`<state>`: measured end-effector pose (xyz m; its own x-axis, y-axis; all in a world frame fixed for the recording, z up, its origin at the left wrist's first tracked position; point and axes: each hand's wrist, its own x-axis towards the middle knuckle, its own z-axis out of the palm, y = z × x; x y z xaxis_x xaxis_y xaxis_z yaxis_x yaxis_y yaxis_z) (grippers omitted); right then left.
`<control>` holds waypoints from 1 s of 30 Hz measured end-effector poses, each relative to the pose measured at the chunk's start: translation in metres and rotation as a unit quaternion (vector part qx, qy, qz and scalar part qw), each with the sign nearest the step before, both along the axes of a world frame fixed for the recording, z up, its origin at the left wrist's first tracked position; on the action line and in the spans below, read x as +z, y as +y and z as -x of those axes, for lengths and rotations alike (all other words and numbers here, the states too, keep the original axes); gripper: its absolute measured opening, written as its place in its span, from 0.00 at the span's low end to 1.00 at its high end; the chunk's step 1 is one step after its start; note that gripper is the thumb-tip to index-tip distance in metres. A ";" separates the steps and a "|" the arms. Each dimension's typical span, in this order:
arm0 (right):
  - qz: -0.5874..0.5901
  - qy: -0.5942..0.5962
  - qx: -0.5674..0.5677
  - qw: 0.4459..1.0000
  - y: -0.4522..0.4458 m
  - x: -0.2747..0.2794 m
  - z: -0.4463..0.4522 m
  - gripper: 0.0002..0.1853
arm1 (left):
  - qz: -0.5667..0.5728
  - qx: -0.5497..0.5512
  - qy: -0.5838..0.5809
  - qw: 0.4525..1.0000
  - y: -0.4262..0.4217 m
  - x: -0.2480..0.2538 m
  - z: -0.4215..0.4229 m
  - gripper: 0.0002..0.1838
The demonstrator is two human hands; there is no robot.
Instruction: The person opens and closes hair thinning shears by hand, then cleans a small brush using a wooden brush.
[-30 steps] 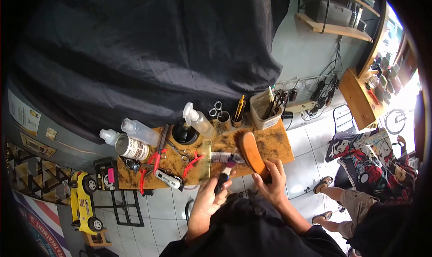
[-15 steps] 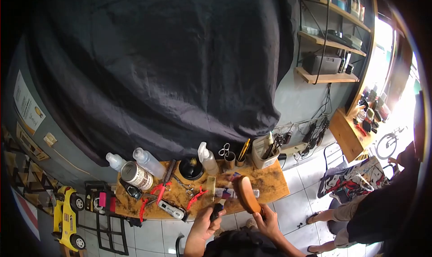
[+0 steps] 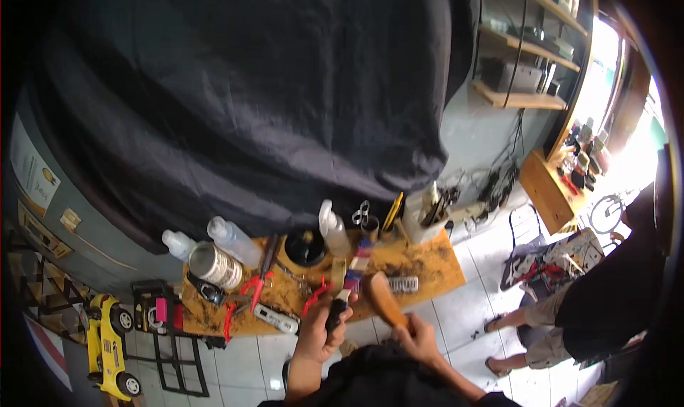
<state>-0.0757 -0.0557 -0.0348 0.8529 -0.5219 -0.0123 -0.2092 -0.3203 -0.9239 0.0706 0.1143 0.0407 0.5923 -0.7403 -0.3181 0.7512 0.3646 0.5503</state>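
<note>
Head view: left hand (image 3: 318, 336) gripping black-handled brush (image 3: 336, 314), right hand (image 3: 420, 339) gripping curved brown wooden brush (image 3: 385, 301), now nearer the wooden surface's (image 3: 442, 266) front edge.

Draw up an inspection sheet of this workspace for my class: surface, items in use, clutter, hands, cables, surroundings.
Surface: wooden bench, dark blotches, cause unclear.
Items in use: dark-handled tool, blurred; wooden brush.
Clutter: spray bottle, can, clipper and comb on the bench.
Hands: left hand grips the dark-handled tool; right hand grips the brush.
Cables: dark cables bunched by the wall, right of the bench.
Surroundings: black cloth hangs behind; another person stands at right.
</note>
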 end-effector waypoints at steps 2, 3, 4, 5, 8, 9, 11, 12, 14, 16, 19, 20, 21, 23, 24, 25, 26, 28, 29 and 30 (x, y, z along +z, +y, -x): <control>-0.035 -0.011 -0.042 0.998 0.004 0.008 -0.004 0.12 | -0.016 -0.029 -0.004 0.999 0.005 0.004 0.000 0.21; -0.055 -0.044 -0.084 0.994 -0.001 0.020 -0.018 0.11 | -0.043 -0.023 -0.016 0.999 0.004 0.007 0.002 0.21; -0.057 -0.036 -0.090 0.994 -0.002 0.029 -0.028 0.11 | -0.046 -0.029 -0.008 0.999 0.005 0.005 0.004 0.21; -0.080 -0.082 -0.101 0.988 -0.003 0.038 -0.037 0.10 | -0.066 -0.041 -0.005 0.997 0.007 0.002 0.006 0.21; -0.086 -0.147 -0.110 0.979 0.003 0.043 -0.054 0.10 | -0.085 -0.078 0.020 0.993 0.013 -0.002 0.012 0.22; -0.065 -0.170 -0.100 0.978 0.003 0.042 -0.059 0.10 | -0.079 -0.095 0.036 0.992 0.012 -0.002 0.013 0.22; -0.037 -0.117 -0.077 0.989 0.006 0.026 -0.059 0.10 | -0.047 -0.100 0.034 0.993 0.014 0.001 0.012 0.22; -0.028 -0.094 -0.063 0.993 0.009 0.020 -0.054 0.11 | -0.014 -0.076 0.043 0.996 0.016 -0.005 0.009 0.22; -0.016 -0.072 -0.043 0.996 0.014 0.006 -0.042 0.11 | 0.012 -0.040 0.038 0.998 0.017 -0.007 0.005 0.23; -0.007 -0.053 -0.041 0.998 0.013 -0.007 -0.027 0.12 | 0.022 -0.037 0.057 0.997 0.019 -0.009 0.002 0.23; -0.020 -0.102 -0.074 0.992 0.008 -0.003 -0.024 0.12 | 0.008 -0.042 0.065 0.997 0.019 -0.015 -0.006 0.22; -0.050 -0.101 -0.082 0.990 0.004 -0.006 -0.025 0.13 | -0.014 -0.046 0.060 0.997 0.017 -0.016 -0.007 0.22; -0.051 -0.101 -0.087 0.990 0.004 -0.001 -0.030 0.13 | -0.017 -0.051 0.060 0.997 0.016 -0.013 -0.006 0.22; -0.043 -0.159 -0.115 0.980 0.001 0.015 -0.047 0.14 | -0.058 -0.095 0.042 0.993 0.011 -0.004 -0.004 0.22; -0.040 -0.170 -0.120 0.977 0.001 0.017 -0.052 0.15 | -0.049 -0.119 0.077 0.989 0.010 -0.003 -0.002 0.22; -0.040 -0.170 -0.124 0.977 0.003 0.018 -0.053 0.15 | -0.050 -0.123 0.078 0.988 0.008 0.000 -0.001 0.22; 0.002 -0.161 -0.117 0.980 0.004 0.019 -0.055 0.15 | -0.049 -0.135 0.055 0.988 0.007 0.007 0.001 0.23; 0.062 -0.116 -0.087 0.987 0.002 0.018 -0.048 0.18 | -0.046 -0.143 0.036 0.988 0.007 0.008 0.002 0.23; 0.063 -0.115 -0.083 0.988 0.000 0.014 -0.040 0.18 | -0.026 -0.131 0.053 0.990 0.010 0.001 0.000 0.23; 0.065 -0.091 -0.060 0.992 -0.002 0.009 -0.033 0.18 | -0.002 -0.119 0.068 0.991 0.008 -0.003 -0.002 0.24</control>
<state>-0.0429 -0.0577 -0.0254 0.7659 -0.6075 0.2103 -0.0869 -0.4219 -0.9025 0.0721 0.1226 0.0381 0.3531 -0.8521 -0.3864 0.8830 0.1669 0.4388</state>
